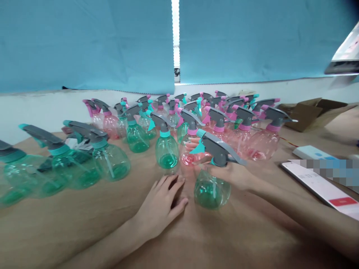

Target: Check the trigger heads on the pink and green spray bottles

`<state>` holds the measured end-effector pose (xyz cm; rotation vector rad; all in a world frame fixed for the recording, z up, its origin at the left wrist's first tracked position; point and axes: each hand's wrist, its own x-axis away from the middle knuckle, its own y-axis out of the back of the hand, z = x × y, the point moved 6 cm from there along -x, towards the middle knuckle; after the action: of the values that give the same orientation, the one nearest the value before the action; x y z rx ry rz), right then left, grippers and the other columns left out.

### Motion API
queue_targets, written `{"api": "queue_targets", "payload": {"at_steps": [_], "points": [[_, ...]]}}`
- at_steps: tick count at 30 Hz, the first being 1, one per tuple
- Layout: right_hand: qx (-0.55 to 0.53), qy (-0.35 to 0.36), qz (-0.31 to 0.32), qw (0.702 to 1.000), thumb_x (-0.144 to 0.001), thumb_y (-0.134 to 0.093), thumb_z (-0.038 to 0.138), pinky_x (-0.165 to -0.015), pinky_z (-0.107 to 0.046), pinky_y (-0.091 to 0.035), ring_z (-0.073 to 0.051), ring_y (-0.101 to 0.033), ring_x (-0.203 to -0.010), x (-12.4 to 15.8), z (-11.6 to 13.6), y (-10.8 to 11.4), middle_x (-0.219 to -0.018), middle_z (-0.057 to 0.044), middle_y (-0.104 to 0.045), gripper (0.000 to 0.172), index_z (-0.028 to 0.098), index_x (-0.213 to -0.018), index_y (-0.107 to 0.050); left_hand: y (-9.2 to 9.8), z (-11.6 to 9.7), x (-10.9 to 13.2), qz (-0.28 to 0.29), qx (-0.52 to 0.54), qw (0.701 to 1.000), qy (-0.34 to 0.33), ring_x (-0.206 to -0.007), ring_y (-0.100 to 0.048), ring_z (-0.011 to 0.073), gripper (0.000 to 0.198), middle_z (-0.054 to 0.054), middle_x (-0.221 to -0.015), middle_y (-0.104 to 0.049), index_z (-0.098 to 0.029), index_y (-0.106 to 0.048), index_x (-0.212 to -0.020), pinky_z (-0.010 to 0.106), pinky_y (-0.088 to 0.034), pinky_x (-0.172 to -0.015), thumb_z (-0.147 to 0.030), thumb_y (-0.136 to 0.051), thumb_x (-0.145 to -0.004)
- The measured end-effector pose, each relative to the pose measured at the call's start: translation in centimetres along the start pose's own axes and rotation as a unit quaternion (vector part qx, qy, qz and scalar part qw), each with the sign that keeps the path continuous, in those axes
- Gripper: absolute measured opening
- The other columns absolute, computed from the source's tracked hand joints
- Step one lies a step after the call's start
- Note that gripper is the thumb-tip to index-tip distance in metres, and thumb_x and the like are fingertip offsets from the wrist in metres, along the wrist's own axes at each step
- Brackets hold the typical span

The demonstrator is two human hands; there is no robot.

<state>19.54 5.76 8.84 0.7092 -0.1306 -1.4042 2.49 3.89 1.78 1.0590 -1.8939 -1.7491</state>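
Observation:
My right hand (234, 175) is wrapped around the neck of a green spray bottle (210, 192) with a grey and teal trigger head. Some of its fingers stretch out behind the trigger. The bottle is at the table's near middle; whether its base touches the wood I cannot tell. My left hand (161, 201) rests on the tabletop with fingers apart, holding nothing. Just beyond its fingertips stands another green spray bottle (167, 151). A clear pinkish spray bottle (190, 158) stands partly hidden behind my right fingers.
Several green spray bottles (110, 164) line the left side of the wooden table (106, 224). Pink and green ones crowd the back, including a pink bottle (263, 144). At right lie a phone (314, 183) and a white box (311, 152), with an open cardboard box (305, 116) behind.

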Motion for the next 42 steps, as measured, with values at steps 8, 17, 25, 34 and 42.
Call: {"api": "queue_targets", "payload": {"at_steps": [8, 17, 25, 34, 42], "points": [[0.008, -0.01, 0.008, 1.0, -0.067, -0.054, 0.021, -0.055, -0.029, -0.043, -0.015, -0.048, -0.06, 0.2, -0.7, 0.0, -0.06, 0.003, -0.051, 0.008, 0.021, -0.074, -0.057, 0.0, 0.0, 0.0, 0.002, 0.004, 1.0, 0.004, -0.117, -0.045, 0.0288, 0.041, 0.011, -0.129, -0.05, -0.019, -0.047, -0.129, 0.047, -0.039, -0.094, -0.037, -0.049, -0.093], [0.001, 0.009, 0.009, 1.0, -0.07, -0.058, 0.021, -0.055, -0.028, -0.044, -0.014, -0.048, -0.059, 0.1, -0.6, 0.0, -0.062, 0.003, -0.053, 0.016, 0.022, -0.085, -0.062, -0.1, 0.0, 0.0, 0.006, 0.002, 1.0, 0.006, -0.117, -0.044, 0.0286, 0.041, 0.012, -0.129, -0.05, -0.018, -0.046, -0.13, 0.046, -0.039, -0.095, -0.036, -0.05, -0.093], [-0.012, 0.006, 0.001, 1.0, -0.07, -0.058, 0.022, -0.055, -0.029, -0.044, -0.015, -0.05, -0.059, 0.2, -0.6, 0.0, -0.061, 0.003, -0.052, 0.009, 0.022, -0.079, -0.061, 0.0, -0.1, -0.1, 0.008, 0.0, 1.0, 0.009, -0.117, -0.045, 0.0293, 0.041, 0.012, -0.128, -0.05, -0.018, -0.048, -0.129, 0.047, -0.039, -0.094, -0.036, -0.05, -0.092], [0.004, -0.003, -0.001, 1.0, -0.07, -0.057, 0.02, -0.055, -0.029, -0.044, -0.015, -0.05, -0.06, 0.2, -1.1, 0.0, -0.062, 0.003, -0.053, 0.008, 0.022, -0.076, -0.061, 0.0, -0.1, -0.1, 0.007, 0.005, 1.0, 0.009, -0.117, -0.045, 0.0291, 0.041, 0.011, -0.129, -0.051, -0.018, -0.047, -0.129, 0.047, -0.039, -0.094, -0.037, -0.049, -0.093], [-0.007, -0.008, 0.0, 1.0, -0.07, -0.057, 0.023, -0.057, -0.03, -0.044, -0.015, -0.049, -0.062, 0.3, -1.0, 0.0, -0.064, 0.002, -0.055, 0.003, 0.021, -0.072, -0.059, 0.0, -0.1, -0.1, -0.003, 0.006, 1.0, 0.005, -0.117, -0.045, 0.0293, 0.04, 0.011, -0.128, -0.051, -0.02, -0.048, -0.128, 0.047, -0.039, -0.094, -0.036, -0.049, -0.092]]}}
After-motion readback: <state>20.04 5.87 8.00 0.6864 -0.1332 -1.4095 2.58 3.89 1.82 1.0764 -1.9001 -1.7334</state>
